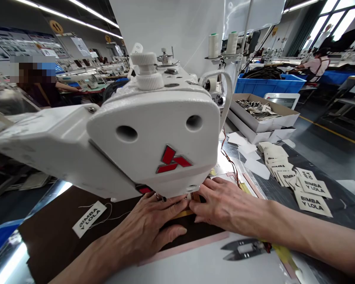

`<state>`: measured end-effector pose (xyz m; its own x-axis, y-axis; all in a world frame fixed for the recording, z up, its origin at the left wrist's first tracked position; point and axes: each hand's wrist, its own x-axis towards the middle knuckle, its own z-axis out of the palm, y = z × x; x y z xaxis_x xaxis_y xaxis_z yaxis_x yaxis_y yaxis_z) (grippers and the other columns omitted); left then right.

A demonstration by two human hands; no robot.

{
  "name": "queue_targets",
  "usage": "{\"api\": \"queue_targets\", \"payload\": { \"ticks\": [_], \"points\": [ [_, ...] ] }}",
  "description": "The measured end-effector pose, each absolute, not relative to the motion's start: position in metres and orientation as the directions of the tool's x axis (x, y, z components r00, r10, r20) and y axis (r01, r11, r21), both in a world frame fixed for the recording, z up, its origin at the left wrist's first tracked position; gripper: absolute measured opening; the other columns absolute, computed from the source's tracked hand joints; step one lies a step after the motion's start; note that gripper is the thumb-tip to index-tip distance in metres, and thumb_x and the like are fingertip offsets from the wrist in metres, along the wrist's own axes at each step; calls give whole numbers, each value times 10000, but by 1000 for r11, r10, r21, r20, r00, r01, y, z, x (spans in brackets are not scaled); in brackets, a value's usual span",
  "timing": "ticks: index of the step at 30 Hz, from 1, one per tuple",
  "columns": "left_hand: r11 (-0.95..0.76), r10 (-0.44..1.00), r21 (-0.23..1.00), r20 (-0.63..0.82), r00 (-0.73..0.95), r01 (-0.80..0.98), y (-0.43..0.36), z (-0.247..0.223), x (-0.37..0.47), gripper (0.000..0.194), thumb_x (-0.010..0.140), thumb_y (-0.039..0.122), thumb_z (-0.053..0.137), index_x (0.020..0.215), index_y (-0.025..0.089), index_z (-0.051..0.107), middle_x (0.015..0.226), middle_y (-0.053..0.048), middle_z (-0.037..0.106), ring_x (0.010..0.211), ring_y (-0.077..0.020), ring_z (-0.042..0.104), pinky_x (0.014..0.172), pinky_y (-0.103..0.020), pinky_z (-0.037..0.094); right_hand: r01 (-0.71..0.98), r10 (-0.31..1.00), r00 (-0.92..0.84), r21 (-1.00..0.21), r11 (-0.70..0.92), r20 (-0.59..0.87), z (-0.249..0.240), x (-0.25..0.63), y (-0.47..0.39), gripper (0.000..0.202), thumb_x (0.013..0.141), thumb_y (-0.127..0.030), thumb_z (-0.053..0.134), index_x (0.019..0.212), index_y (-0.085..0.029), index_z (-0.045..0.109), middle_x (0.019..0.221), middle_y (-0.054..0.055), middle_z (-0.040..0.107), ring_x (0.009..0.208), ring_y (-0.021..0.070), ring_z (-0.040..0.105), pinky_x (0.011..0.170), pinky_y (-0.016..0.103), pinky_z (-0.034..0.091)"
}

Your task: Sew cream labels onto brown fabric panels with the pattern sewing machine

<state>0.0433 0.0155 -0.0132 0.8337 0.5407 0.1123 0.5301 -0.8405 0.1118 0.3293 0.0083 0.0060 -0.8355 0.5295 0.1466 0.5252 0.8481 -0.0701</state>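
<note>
A white sewing machine head [156, 134] with a red three-part emblem fills the middle and hides its needle area. Dark brown fabric [56, 221] lies beneath it. My left hand [156, 221] rests flat on this fabric, fingers stretched toward the needle area, thumb apart. From the other side, my right hand [221, 203] has its fingers bent together close to my left fingertips; what they grip, if anything, is hidden. On the fabric's left part lies a cream label [89, 219] reading "BIMBA Y LOLA", with loose threads around it.
Thread snips [247, 249] lie in front of my right forearm. Several printed labels [312, 203] are piled on the right of the table, with white paper pieces [256, 167] beside them. Behind stand a cardboard box [260, 122], a blue crate [269, 85] and thread cones [213, 46].
</note>
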Motion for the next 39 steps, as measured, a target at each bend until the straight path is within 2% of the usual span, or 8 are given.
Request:
{"api": "queue_targets", "payload": {
  "ticks": [3,9,14,19,24,31,35,39],
  "points": [
    [-839,541,132,95,836,528,16,-12,44,566,1035,398,672,1566,310,496,1541,-21,594,1327,-241,650,1055,-358,514,524,534,-833,-101,846,148,3,329,8,294,1132,-397,453,1187,-202,667,1142,96,620,967,251,551,782,398,480],
    [-846,530,125,92,843,519,15,-11,45,493,1055,387,645,1528,321,527,1542,2,595,1313,-221,651,1018,-339,512,553,582,-786,-184,813,210,-10,331,12,416,1114,-516,461,1283,-189,655,1159,95,629,1003,256,573,877,424,498],
    [-835,549,114,92,831,539,13,-14,45,466,1085,371,583,1542,322,505,1590,13,544,1287,-225,653,1034,-373,487,584,605,-773,-157,796,193,-7,326,11,459,1081,-579,495,1285,-198,652,1173,117,614,1021,282,586,865,438,506],
    [-852,521,118,104,847,510,15,-12,45,526,1076,338,600,1581,345,453,1605,21,526,1305,-237,632,1093,-401,447,614,624,-759,-113,781,185,-2,321,9,542,1031,-668,518,1200,-181,686,1025,102,605,950,298,583,780,445,509],
    [-852,523,121,120,844,510,15,-11,45,465,1080,353,593,1539,345,517,1585,5,550,1304,-253,631,1078,-402,462,629,640,-743,-122,767,196,0,320,9,587,998,-701,552,1214,-173,691,1042,109,610,968,305,589,799,455,514],
    [-858,513,100,130,849,503,14,-14,40,462,1101,376,552,1557,337,492,1585,-3,550,1294,-240,646,1118,-420,444,642,658,-731,-142,753,180,-1,321,8,509,1025,-641,571,1269,-205,665,1100,104,618,1022,320,598,818,479,527],
    [-866,501,96,183,846,491,17,-16,42,458,1115,426,514,1562,329,488,1562,-8,575,1298,-254,639,1108,-427,452,644,659,-730,-144,752,179,0,340,-8,469,1039,-512,630,1391,-206,577,1147,99,640,1014,305,618,845,489,539],
    [-859,511,92,212,833,504,17,-18,42,447,1117,481,489,1541,345,521,1541,12,596,1252,-262,653,1103,-439,463,602,638,-714,-212,770,288,1,367,-37,312,1089,-354,575,1347,-180,590,1207,110,670,1034,265,647,902,454,543]
  ]
}}
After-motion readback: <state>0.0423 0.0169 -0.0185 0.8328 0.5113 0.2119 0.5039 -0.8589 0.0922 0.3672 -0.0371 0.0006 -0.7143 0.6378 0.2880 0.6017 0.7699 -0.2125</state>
